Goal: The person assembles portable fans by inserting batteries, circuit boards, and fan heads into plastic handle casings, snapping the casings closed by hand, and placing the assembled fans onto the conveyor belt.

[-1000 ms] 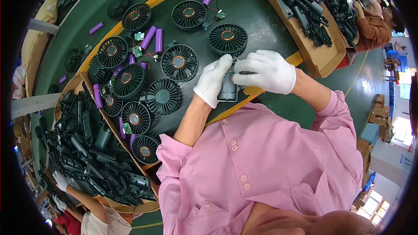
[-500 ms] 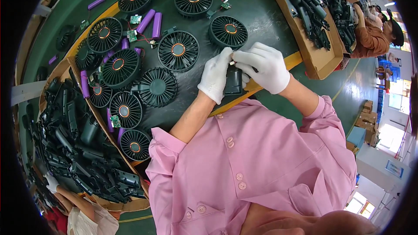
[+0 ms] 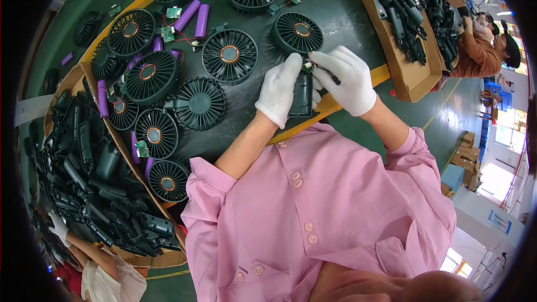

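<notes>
A dark green handheld fan, its round head (image 3: pixel 298 32) pointing away from me, lies at the table's near edge with its handle (image 3: pixel 302 98) toward me. My left hand (image 3: pixel 278 90), in a white glove, is closed round the left side of the handle, thumb at its upper end. Between both hands sits a small circuit board with a white connector (image 3: pixel 307 67). My gloved right hand (image 3: pixel 349 82) has thumb and forefinger pinched just above that board; what is between those fingertips is too small to name. Other right fingers curl beside the handle.
Several fan heads (image 3: pixel 229 55) with purple battery cells (image 3: pixel 202 20) and small green boards (image 3: pixel 168 34) cover the table's left. A carton of dark plastic parts (image 3: pixel 109 162) stands at left; another carton (image 3: pixel 411 81) is at right. Co-workers sit beyond both cartons.
My right fingertips have moved slightly up and right, and the small board shows more clearly between my hands. The left hand keeps its hold; the view has shifted a little.
</notes>
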Tool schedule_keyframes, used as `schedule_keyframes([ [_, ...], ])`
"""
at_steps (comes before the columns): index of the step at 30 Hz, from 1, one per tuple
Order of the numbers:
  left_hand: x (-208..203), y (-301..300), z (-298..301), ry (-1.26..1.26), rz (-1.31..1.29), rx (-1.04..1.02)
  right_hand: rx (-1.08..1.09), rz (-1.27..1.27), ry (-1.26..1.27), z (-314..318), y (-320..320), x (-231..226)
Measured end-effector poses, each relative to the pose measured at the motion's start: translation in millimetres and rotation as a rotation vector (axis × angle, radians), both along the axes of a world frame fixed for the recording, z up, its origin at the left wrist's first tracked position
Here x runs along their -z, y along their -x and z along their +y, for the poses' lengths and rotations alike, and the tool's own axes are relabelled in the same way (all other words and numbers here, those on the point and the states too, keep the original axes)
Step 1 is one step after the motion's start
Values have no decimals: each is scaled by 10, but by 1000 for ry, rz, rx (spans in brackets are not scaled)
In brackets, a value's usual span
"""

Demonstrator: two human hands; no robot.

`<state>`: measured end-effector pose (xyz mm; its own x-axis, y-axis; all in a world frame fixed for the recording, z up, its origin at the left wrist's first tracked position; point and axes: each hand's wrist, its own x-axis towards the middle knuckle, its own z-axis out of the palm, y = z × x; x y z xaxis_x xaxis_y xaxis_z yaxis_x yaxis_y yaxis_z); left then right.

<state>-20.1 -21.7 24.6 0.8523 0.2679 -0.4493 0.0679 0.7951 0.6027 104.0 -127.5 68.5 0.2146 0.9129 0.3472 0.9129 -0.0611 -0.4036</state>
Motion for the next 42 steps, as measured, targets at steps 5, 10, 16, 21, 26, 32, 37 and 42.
schedule_keyframes([
  [5, 5, -5, 17, -58, 5, 12, -11, -229, -65, 22, 68, 42],
  [10, -7, -10, 17, -198, 31, -25, -56, -442, 26, 45, 179, -49],
  [16, 74, 108, 22, -320, -225, 105, -99, -463, 74, 50, 180, -85],
  [21, 154, 53, -23, -194, -240, 110, -215, -321, 177, 117, -69, -110],
  [26, 119, 25, -42, -111, -181, 88, -205, -369, 180, 95, 36, -127],
  [32, 256, 33, -55, -77, -72, -3, -182, -514, 95, 116, 133, 31],
  [37, 412, -43, -127, -437, 24, -30, -198, -498, 37, 109, 84, 149],
  [42, 439, -50, -158, -492, 83, -63, -245, -418, 64, 136, 35, 75],
])
